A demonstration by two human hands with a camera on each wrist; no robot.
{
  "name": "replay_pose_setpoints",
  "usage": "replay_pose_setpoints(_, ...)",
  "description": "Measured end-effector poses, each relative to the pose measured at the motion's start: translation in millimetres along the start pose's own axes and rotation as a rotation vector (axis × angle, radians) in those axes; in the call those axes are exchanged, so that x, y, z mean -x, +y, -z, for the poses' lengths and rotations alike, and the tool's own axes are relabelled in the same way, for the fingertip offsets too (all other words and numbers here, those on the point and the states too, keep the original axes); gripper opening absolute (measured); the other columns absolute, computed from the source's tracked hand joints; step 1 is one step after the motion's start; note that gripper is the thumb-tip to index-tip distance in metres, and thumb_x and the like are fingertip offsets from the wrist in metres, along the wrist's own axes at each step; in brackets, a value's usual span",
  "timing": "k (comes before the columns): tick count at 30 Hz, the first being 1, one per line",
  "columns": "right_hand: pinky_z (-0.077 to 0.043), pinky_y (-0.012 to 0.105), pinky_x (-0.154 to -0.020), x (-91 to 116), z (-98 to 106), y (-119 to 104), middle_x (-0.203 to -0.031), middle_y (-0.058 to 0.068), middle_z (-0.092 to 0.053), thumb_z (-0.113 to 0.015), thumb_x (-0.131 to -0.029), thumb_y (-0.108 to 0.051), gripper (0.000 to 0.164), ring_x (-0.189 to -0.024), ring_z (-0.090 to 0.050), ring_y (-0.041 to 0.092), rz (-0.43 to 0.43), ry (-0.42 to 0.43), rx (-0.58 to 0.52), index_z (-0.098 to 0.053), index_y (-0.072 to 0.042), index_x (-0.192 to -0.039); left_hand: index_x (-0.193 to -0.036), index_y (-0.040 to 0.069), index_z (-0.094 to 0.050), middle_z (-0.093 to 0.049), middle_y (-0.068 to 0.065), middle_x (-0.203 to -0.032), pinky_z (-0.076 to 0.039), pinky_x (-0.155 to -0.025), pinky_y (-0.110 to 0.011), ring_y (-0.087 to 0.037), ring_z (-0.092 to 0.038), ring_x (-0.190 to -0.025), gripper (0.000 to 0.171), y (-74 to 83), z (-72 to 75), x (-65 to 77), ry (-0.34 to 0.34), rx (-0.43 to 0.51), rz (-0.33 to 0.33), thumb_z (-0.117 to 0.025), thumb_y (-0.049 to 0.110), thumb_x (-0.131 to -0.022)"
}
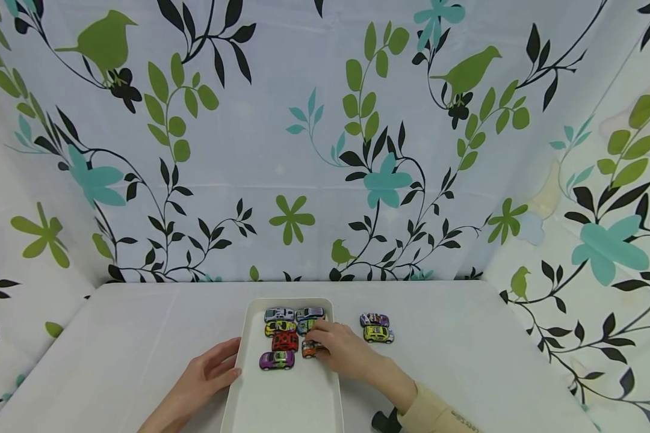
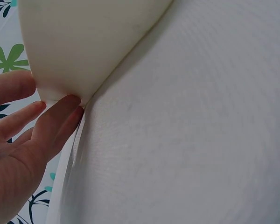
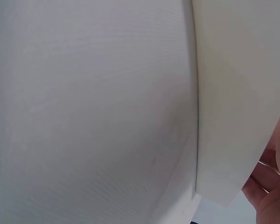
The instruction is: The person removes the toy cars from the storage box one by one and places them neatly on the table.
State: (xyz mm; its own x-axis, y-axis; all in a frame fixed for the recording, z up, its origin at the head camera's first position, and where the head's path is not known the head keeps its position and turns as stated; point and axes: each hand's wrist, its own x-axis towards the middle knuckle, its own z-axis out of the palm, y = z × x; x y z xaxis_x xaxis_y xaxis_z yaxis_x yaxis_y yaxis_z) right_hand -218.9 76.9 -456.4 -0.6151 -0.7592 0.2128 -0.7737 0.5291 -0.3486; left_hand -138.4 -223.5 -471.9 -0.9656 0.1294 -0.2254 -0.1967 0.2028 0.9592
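A white rectangular tray [image 1: 281, 397] holds several small toy cars near its far end. My right hand [image 1: 346, 352] reaches over the tray's right rim, its fingers pinching an orange toy car [image 1: 308, 350], partly hidden by them. Beside that one sit a red toy car [image 1: 285, 342] and a blue-green toy car [image 1: 305, 326]; a purple toy car [image 1: 277, 360] lies nearer me. My left hand [image 1: 206, 376] touches the tray's left side with extended fingers, and the left wrist view shows its fingertips against the outer wall [image 2: 93, 42]. In the right wrist view, the tray wall partly covers my right hand [image 3: 273, 182].
Right of the tray, a yellow toy car [image 1: 378, 334] and a purple patterned toy car [image 1: 375, 319] stand on the white table [image 1: 455, 361]. A black object [image 1: 386, 422] lies by the right sleeve. Leaf-patterned cloth [image 1: 314, 144] hangs behind and at both sides.
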Motion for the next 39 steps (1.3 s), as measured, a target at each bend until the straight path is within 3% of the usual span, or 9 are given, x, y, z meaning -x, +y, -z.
replay_pose_setpoints(7, -0.056, 0.028, -0.088, 3.8, 6.4, -2.1, -0.113, -0.001, -0.066, -0.071, -0.089, -0.001, 0.028, -0.099, -0.065, 0.011, 0.034, 0.073, 0.021, -0.071, -0.010, -0.115, -0.153, -0.002, -0.033, -0.036, -0.028, -0.155, -0.055, -0.098, -0.046, -0.046, -0.042, -0.139, 0.069, -0.3, -0.6, 0.2, 0.008, 0.009, 0.019, -0.068, 0.015, -0.096)
replay_pose_setpoints(16, -0.056, 0.028, -0.090, 11.9, 16.1, -6.7, -0.115, -0.001, -0.067, -0.072, -0.091, -0.005, 0.025, -0.103, -0.065, 0.013, 0.002, 0.078, 0.011, -0.071, -0.010, -0.116, -0.153, -0.003, -0.032, -0.036, -0.029, -0.155, -0.054, -0.099, -0.046, -0.047, -0.041, -0.139, 0.069, -1.4, -0.7, 1.8, -0.002, 0.004, 0.004, -0.067, 0.016, -0.096)
replay_pose_setpoints(28, -0.057, 0.024, -0.081, 24.7, 22.8, -1.5, -0.111, -0.001, -0.068, -0.075, -0.088, -0.005, 0.025, -0.096, -0.066, 0.011, 0.001, 0.176, 0.034, -0.072, -0.010, -0.113, -0.153, -0.003, -0.031, -0.035, -0.030, -0.155, -0.054, -0.099, -0.044, -0.046, -0.040, -0.140, 0.069, -3.4, -0.3, 2.3, -0.024, 0.020, -0.017, -0.067, 0.015, -0.096)
replay_pose_setpoints(39, -0.056, 0.017, -0.077, 40.2, 22.8, 6.1, -0.110, -0.002, -0.067, -0.075, -0.087, -0.001, 0.028, -0.092, -0.064, 0.009, -0.031, 0.217, -0.040, -0.072, -0.010, -0.114, -0.153, -0.003, -0.032, -0.036, -0.029, -0.155, -0.055, -0.099, -0.044, -0.046, -0.041, -0.140, 0.070, -3.3, -1.3, 2.6, -0.012, -0.001, -0.018, -0.067, 0.016, -0.096)
